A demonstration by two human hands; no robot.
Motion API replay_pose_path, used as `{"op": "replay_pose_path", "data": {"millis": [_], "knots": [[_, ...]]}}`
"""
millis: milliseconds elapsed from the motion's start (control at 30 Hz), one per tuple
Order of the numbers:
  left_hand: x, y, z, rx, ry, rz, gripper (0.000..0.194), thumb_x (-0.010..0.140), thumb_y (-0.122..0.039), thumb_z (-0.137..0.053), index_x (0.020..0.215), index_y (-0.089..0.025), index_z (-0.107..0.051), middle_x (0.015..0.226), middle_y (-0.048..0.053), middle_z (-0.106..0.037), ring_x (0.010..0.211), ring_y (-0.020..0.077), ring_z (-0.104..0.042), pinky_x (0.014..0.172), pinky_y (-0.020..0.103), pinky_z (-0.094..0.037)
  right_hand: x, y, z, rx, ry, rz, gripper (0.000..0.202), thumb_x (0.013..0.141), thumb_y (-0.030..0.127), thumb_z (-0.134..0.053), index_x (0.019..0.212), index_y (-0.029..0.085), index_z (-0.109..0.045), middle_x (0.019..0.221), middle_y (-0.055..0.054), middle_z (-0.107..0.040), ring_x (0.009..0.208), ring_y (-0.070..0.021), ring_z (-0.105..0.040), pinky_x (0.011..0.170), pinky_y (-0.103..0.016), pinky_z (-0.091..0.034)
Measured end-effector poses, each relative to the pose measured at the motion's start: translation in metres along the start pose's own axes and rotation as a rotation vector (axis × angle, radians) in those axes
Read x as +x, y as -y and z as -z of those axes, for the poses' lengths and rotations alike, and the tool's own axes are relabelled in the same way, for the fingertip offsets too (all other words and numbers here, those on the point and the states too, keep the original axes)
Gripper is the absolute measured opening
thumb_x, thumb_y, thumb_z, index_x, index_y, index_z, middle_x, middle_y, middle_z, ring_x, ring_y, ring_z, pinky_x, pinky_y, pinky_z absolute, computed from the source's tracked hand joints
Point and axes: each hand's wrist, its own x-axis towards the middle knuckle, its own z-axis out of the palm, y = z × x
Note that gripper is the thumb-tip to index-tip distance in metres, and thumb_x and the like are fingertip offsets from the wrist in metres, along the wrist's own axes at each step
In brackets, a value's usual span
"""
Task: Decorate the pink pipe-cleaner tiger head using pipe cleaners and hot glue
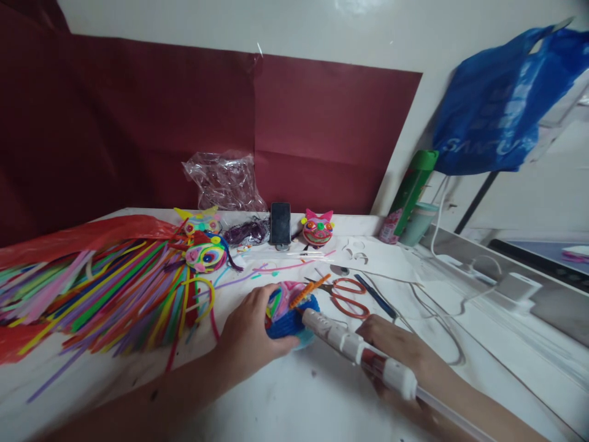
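Fingers and thumb of my left hand (251, 325) wrap round a blue and pink craft ball (288, 322), low in the middle of the view. An orange fuzzy strip (309, 291) lies across the ball's upper right side. My right hand (391, 350) grips a white glue gun (340, 337), whose tip is at the ball beside the orange strip. A clear stick runs out of the gun's back end. Orange-handled scissors (350, 297) lie just behind the gun.
Colourful fuzzy stems (124, 288) spread over the left side, beside two decorated heads (205, 255). Farther back are a phone (280, 224) and a pink head (317, 228). A dark blue pen-like tool (375, 296), cables, a green can (409, 196) and a power strip (464, 267) lie or stand right.
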Motion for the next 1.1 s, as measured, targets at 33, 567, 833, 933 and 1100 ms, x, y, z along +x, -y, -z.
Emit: {"op": "replay_pose_path", "data": {"millis": [33, 567, 833, 933, 1100], "knots": [[0.0, 0.0, 0.0, 0.0, 0.004, -0.001, 0.072, 0.056, -0.035, -0.071, 0.122, -0.026, -0.043, 0.116, 0.006, -0.059, 0.106, 0.0264, -0.056, 0.087, 0.038, -0.046, 0.001, 0.002, 0.004, 0.016, 0.009, 0.01, 0.021, 0.089, 0.021, -0.039, 0.071, 0.02, -0.05, 0.063, -0.002, -0.056, 0.059, -0.0137, -0.055, 0.054, -0.024, -0.044], [0.001, 0.0, 0.0, 0.006, -0.013, -0.007, 0.071, 0.056, -0.034, -0.071, 0.121, -0.024, -0.045, 0.116, 0.007, -0.06, 0.104, 0.0262, -0.058, 0.086, 0.037, -0.047, 0.003, 0.004, 0.012, -0.049, 0.031, 0.091, 0.01, 0.08, 0.012, -0.044, 0.074, 0.019, -0.048, 0.063, -0.001, -0.051, 0.059, -0.014, -0.052, 0.052, -0.025, -0.04], [0.0, -0.001, 0.001, -0.004, -0.033, -0.016, 0.071, 0.054, -0.033, -0.072, 0.12, -0.024, -0.046, 0.113, 0.006, -0.061, 0.102, 0.0259, -0.059, 0.085, 0.036, -0.048, 0.004, 0.003, 0.011, -0.085, -0.003, 0.104, 0.009, 0.08, 0.013, -0.046, 0.075, 0.02, -0.046, 0.062, -0.001, -0.051, 0.059, -0.0138, -0.052, 0.053, -0.025, -0.04], [0.0, -0.002, 0.001, -0.002, -0.038, -0.023, 0.07, 0.054, -0.033, -0.072, 0.119, -0.024, -0.047, 0.112, 0.006, -0.062, 0.102, 0.0257, -0.059, 0.084, 0.036, -0.049, 0.005, 0.004, 0.008, -0.056, -0.019, 0.111, 0.012, 0.082, 0.01, -0.044, 0.076, 0.02, -0.046, 0.063, 0.0, -0.051, 0.059, -0.0131, -0.052, 0.053, -0.024, -0.041], [0.001, -0.002, 0.0, 0.012, -0.026, -0.013, 0.071, 0.055, -0.032, -0.072, 0.12, -0.022, -0.046, 0.114, 0.007, -0.06, 0.105, 0.026, -0.058, 0.087, 0.037, -0.047, 0.007, 0.008, 0.007, -0.013, 0.014, 0.057, 0.015, 0.083, 0.01, -0.04, 0.078, 0.02, -0.049, 0.067, -0.004, -0.058, 0.066, -0.0155, -0.058, 0.057, -0.025, -0.046]]}}
